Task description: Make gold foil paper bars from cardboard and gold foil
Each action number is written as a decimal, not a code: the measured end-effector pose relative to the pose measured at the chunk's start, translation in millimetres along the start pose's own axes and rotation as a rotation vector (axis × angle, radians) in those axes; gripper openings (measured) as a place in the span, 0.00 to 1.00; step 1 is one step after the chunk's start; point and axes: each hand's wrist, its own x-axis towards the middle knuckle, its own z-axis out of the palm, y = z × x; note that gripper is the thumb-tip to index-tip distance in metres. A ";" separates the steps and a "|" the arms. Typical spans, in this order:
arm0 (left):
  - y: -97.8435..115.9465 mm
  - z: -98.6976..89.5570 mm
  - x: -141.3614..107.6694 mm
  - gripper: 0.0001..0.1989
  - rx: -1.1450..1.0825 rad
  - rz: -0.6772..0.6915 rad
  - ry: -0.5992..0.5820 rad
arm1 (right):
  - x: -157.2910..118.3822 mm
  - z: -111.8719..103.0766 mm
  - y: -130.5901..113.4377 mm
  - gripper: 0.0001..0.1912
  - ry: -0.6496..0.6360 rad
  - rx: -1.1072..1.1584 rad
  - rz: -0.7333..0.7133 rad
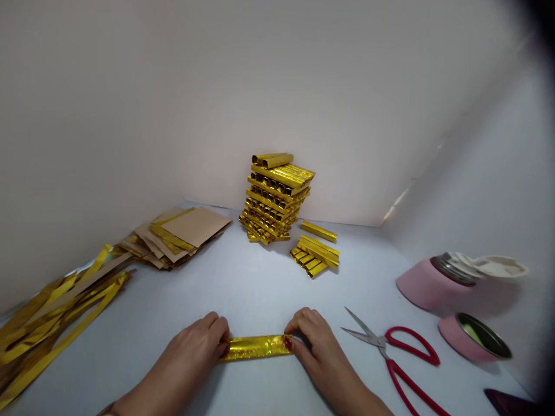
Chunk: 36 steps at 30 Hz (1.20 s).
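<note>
The left hand point(193, 346) and the right hand point(314, 341) lie low on the worktop point(243, 294), both half curled, and between them they have hold of one gold foil strip point(255, 348), one hand on each end. The strip lies across, in front of the person and close to the near side. The fingertips point(287, 343) of the right hand, with dark red nails, pinch its right end. The step in hand looks to me like pressing this strip into shape, and this seems to ask for even pressure from both hands. At about twelve o'clock from the hands stands a tall stack of gold foil tubes point(275, 196), and at one o'clock lies a small group of gold tubes point(314, 256). At ten o'clock there is a pile of brown cardboard pieces point(186, 231), and at nine o'clock lie loose gold strips point(56, 323). Just beside the right hand, at three o'clock, are red-handled scissors point(390, 346), and farther out, at two o'clock, is a pink flask point(437, 283).
</note>
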 end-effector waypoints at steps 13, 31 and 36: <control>-0.3 -1.2 -2.2 0.11 -0.102 0.048 0.110 | -1.2 -5.7 -2.9 0.09 -0.037 -0.031 -0.096; -14.3 -1.4 -16.3 0.14 -0.012 0.407 0.343 | -13.9 -7.6 -13.3 0.09 0.099 -0.198 -0.263; -21.2 -7.5 -14.5 0.15 0.093 0.583 0.419 | -10.3 -9.0 -15.3 0.14 0.179 -0.363 -0.425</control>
